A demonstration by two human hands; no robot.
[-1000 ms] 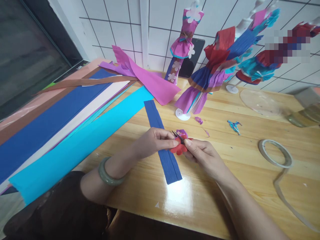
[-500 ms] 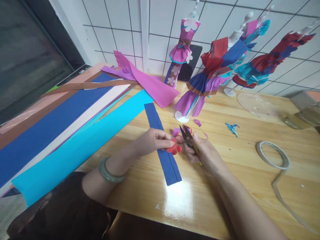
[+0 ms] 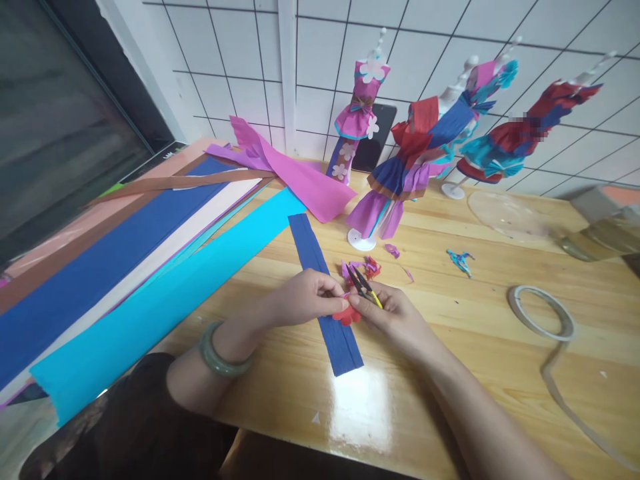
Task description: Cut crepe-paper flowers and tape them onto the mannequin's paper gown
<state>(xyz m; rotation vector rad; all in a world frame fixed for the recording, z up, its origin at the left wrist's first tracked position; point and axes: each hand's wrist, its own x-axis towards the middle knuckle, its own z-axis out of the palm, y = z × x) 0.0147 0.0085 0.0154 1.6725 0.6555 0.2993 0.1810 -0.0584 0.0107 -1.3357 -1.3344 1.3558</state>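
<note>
Between thumb and fingers, my left hand (image 3: 323, 297) pinches a red paper flower (image 3: 347, 315) at its upper left edge. My right hand (image 3: 390, 308) has its thumb and fingertips on the flower's other side. That same hand also carries small scissors (image 3: 364, 287) with dark blades and yellow on the handle, pointing up and left above the flower. Under the flower and my left fingers lies a strip of blue crepe paper (image 3: 343, 350). Purple and red paper scraps (image 3: 371, 267) sit just beyond the scissors.
Long coloured paper sheets (image 3: 165, 293) cover the left side, with a pink-purple sheet (image 3: 310, 180) on top. Mannequin figures in paper dresses (image 3: 410, 153) stand along the tiled wall. A phone (image 3: 377, 140) leans behind them. To the right lies a tape roll (image 3: 515, 310) with a loose tail.
My right hand has moved left to the flower, its thumb and fingers now touching it. The scissors have swung lower and further left. The view has shifted slightly.
</note>
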